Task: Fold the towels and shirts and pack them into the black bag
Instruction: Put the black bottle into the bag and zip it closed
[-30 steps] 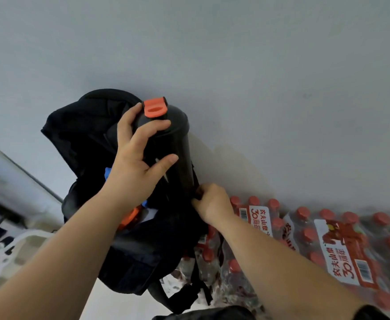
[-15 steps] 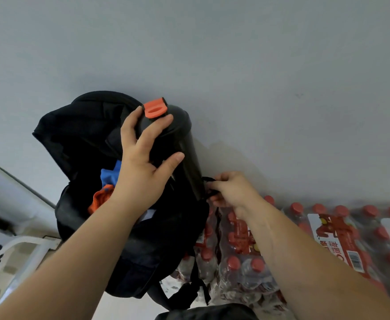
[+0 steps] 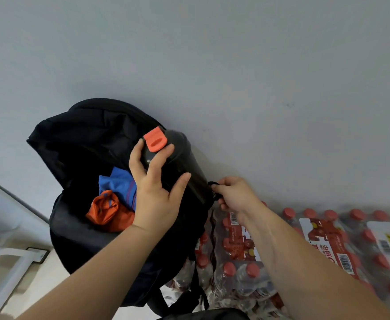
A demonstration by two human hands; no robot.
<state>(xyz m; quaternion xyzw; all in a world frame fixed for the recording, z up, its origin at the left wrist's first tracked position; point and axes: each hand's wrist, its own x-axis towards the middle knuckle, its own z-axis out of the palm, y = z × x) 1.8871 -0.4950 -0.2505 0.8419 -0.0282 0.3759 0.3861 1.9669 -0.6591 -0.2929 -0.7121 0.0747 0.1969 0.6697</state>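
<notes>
Pale grey wall [image 3: 235, 65] fills the upper part of the head view, and a black bag [image 3: 85, 139] is leaned against it with its mouth wide open. Inside the opening, a blue cloth [image 3: 118, 183] is seen lying just above a crumpled orange cloth [image 3: 107, 211], the two touching. A black bottle [image 3: 182, 162] with an orange tab [image 3: 154, 139] on its lid is held tilted at the bag's right edge, and it is grasped near the top by the left hand [image 3: 154, 197], fingers and thumb wrapped round it. The bottle's lower end is met by the bag's fabric; whether it sits in a side pocket cannot be told. A small black loop [image 3: 212, 184] at that same edge is pinched by the right hand [image 3: 235, 195]. Shrink-wrapped packs of red-capped bottles [image 3: 316, 245] are laid just beside the bag, to its right. A white frame [image 3: 7, 262] is visible at the lower left.
</notes>
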